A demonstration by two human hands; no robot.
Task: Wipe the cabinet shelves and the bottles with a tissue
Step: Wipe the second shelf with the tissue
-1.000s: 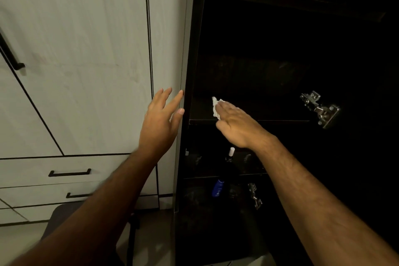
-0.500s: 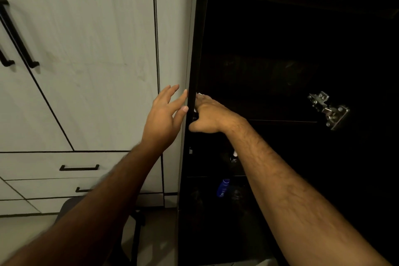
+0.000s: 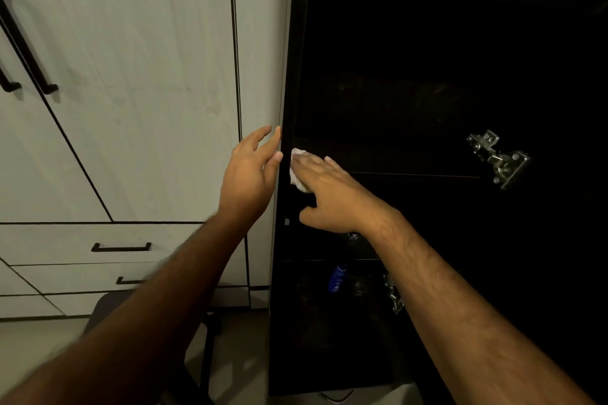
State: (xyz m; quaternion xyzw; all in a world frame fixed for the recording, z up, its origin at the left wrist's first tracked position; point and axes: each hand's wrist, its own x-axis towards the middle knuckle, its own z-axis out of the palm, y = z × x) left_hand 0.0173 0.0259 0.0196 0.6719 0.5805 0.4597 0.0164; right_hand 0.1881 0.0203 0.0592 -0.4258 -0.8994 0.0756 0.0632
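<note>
1. Here, the right hand presses a tissue flat-fingered on the shelf's left end.
2. The left hand, fingers relaxed, touches the cabinet edge.
3. A blue bottle stands lower down.

Both forearms are bare, with no sleeves in view. The right hand and left hand wear no gloves, rings or watches

Both arms reach fwd. Left hand raised, fingers straight. Right hand flat, palm down, thumb spread.
</note>
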